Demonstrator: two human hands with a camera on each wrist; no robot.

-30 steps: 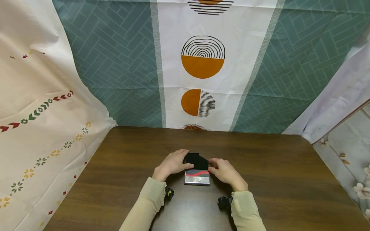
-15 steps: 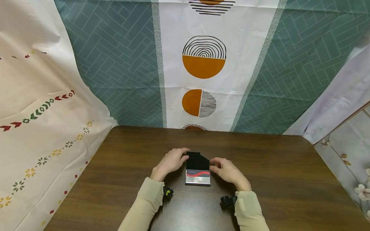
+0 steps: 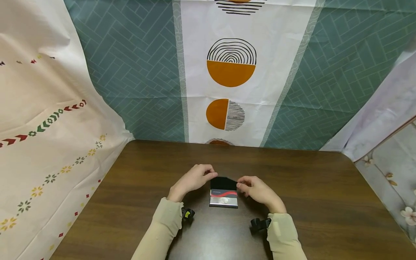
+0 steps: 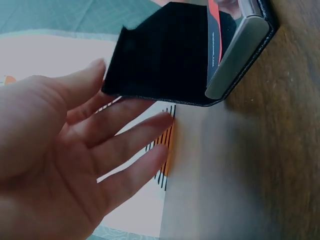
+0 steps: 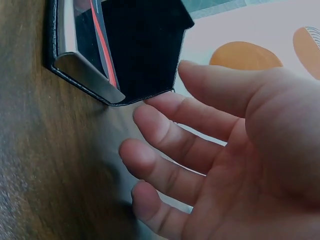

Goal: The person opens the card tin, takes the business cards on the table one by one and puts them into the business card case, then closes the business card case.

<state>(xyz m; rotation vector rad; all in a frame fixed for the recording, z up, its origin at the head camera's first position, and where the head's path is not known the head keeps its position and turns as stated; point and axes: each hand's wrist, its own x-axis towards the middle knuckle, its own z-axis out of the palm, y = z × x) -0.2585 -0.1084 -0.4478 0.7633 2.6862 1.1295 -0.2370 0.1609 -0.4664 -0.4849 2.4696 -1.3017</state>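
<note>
A card holder (image 3: 223,203) with a shiny metal body lies on the table in front of me, its black flap (image 3: 223,183) raised on the far side. Inside it shows a dark card (image 4: 214,42) with a red wavy stripe. My left hand (image 3: 194,178) pinches the left edge of the flap between thumb and index finger, its other fingers spread behind. On the opposite edge my right hand (image 3: 259,190) has the flap's corner between thumb and index finger, the remaining fingers loosely bent. The index fingertips are partly hidden behind the flap.
The brown wooden table (image 3: 156,159) spreads out on every side of the card holder. A patterned cloth (image 3: 146,72) hangs behind the table's far edge, with a cream cloth (image 3: 42,144) at the left. Each wrist wears a small black camera.
The flap has tilted up from lying further back. My left thumb, first over the flap, moved off and then onto its edge. The metal body stays in place on the table.
</note>
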